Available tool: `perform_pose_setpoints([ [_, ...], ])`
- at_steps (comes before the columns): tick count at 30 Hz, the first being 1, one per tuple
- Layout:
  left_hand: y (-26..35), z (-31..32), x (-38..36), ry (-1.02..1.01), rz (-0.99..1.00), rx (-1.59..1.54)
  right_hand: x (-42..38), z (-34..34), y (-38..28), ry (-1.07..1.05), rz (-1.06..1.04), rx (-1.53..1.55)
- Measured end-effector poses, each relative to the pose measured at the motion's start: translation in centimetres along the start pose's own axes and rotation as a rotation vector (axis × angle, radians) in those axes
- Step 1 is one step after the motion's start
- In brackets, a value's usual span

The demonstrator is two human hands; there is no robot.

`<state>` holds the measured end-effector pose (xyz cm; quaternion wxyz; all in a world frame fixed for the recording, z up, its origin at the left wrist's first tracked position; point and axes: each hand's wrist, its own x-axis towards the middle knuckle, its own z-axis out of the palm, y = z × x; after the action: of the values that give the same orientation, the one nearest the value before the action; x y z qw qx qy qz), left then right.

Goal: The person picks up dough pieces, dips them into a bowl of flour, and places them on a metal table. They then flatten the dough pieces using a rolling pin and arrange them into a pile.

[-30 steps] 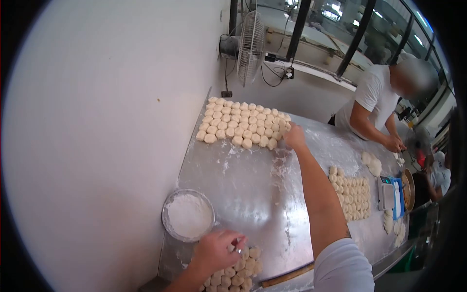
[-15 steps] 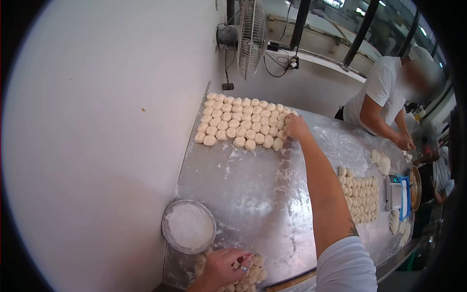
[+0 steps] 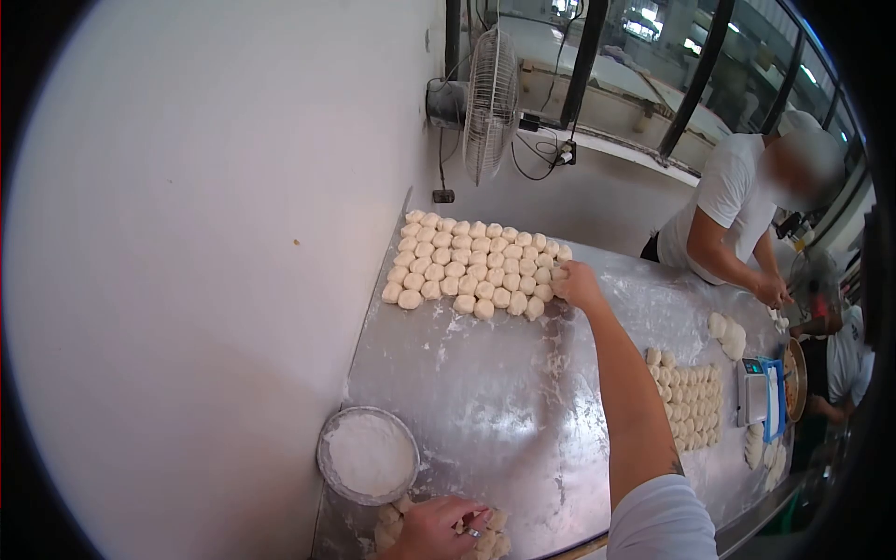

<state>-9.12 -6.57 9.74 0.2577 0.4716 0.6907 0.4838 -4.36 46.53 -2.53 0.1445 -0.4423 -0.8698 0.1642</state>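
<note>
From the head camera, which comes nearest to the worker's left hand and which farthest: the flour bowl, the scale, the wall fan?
From the left hand, resting on dough balls at the near edge:
1. Flour bowl, just beyond it by the wall.
2. Scale, across the table to the right.
3. Wall fan, high on the far wall.

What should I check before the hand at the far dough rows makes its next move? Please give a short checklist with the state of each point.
1. Right hand is at the right edge of the far dough rows: ok.
2. A piece held in that hand: cannot tell.
3. Left hand rests on the near dough pile: ok.
4. Flour bowl stands filled beside the near pile: ok.
5. Steel table between the rows and the pile is bare, dusted with flour: ok.
</note>
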Motion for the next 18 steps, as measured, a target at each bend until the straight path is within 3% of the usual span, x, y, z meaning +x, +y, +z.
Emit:
perform_pose_setpoints([
  [1, 0.0, 0.1, 0.0, 0.02, 0.025, 0.002, -0.6, -0.5, -0.4, 0.016, 0.077, 0.085],
  [4, 0.4, -0.4, 0.1, 0.022, 0.024, -0.016, -1.3, -1.3, 2.3, -0.096, 0.398, 0.821],
  [7, 0.4, -0.8, 0.5, 0.024, 0.048, 0.016, -2.6, -2.8, 4.8, -0.127, 0.463, 1.284],
  [10, 0.7, -1.0, 0.4, 0.082, 0.129, 0.038, -6.0, -5.3, 3.3, -0.216, 0.399, 1.59],
  [14, 0.8, -2.4, 0.6, 0.181, 0.173, 0.091, -10.7, -8.4, -3.5, -0.371, 0.286, 1.716],
  [16, 1.2, -3.6, 0.5, 0.233, 0.127, 0.138, -13.1, -9.0, -7.1, -0.485, 0.221, 1.787],
  [18, 0.4, -4.2, 0.6, 0.297, -0.021, -0.031, -15.1, -9.3, -11.0, -0.61, 0.172, 1.78],
])
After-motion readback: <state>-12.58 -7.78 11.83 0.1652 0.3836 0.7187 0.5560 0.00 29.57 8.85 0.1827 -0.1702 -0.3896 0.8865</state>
